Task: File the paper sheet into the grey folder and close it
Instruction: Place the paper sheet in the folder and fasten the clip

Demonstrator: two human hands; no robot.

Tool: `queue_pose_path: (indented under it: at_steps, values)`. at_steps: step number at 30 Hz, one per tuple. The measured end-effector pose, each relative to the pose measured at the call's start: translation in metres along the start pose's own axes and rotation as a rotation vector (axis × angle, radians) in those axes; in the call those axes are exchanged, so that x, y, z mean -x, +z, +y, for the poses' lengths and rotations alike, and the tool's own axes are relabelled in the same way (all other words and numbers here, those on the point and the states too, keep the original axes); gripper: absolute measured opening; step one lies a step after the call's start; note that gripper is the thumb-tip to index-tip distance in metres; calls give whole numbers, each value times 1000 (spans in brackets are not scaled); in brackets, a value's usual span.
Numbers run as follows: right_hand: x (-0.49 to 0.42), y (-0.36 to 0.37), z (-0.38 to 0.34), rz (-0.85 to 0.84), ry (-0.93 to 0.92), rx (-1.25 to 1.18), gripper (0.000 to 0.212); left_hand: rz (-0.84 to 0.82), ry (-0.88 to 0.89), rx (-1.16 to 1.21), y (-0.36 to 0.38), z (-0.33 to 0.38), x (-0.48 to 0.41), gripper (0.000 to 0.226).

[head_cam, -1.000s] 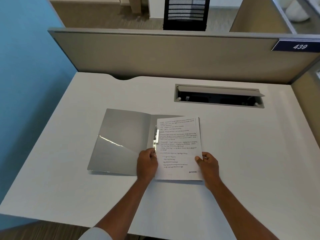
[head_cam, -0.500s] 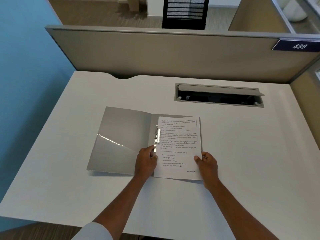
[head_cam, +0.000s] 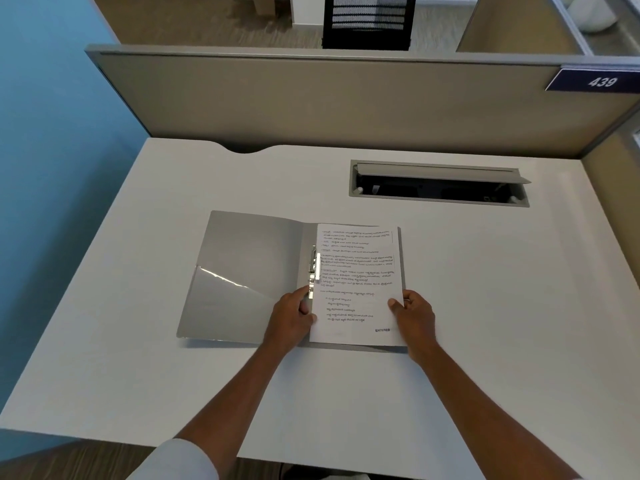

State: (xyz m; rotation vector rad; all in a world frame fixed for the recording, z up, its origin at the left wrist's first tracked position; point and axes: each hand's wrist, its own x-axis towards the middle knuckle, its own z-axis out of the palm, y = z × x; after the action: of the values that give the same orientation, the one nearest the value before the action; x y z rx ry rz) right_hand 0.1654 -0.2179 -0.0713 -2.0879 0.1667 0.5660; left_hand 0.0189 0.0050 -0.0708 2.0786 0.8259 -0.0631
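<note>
The grey folder (head_cam: 246,275) lies open on the white desk, its left cover flat with a clear inner pocket. A metal clip (head_cam: 314,268) runs along the spine. The paper sheet (head_cam: 358,282), printed with text, lies on the folder's right half, its left edge by the clip. My left hand (head_cam: 291,318) grips the sheet's lower left edge beside the spine, fingertips at the clip's lower end. My right hand (head_cam: 414,318) holds the sheet's lower right edge, thumb on top.
The white desk (head_cam: 485,306) has an open cable tray slot (head_cam: 438,185) at the back right. A beige partition (head_cam: 329,98) with a blue 439 sign (head_cam: 597,81) closes the rear; a blue wall (head_cam: 52,133) stands left.
The sheet has slid slightly left and squared up against the clip. Both hands keep their hold on its lower edges.
</note>
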Motion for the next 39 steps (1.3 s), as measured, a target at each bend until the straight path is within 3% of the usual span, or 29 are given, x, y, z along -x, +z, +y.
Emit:
queue_pose_path:
  at_steps: [4,8,11,15,27,39]
  values:
    - [2,-3,-10,-51,-86,273,38,-4,15,-12,0,2,3,54]
    - [3,-11,-16,-123,-126,483,52,6,7,-20,0,3,8,46]
    - [0,-20,-16,-223,-149,419,50,2,-8,-26,2,2,14,44]
    - [-1,-43,-7,-201,-187,443,22,8,-27,-56,6,0,22,45]
    - [34,-55,54,-267,-340,587,51,34,-1,-195,19,-10,47,51]
    - [33,-48,56,-192,-328,551,44,53,33,-251,18,-9,48,47]
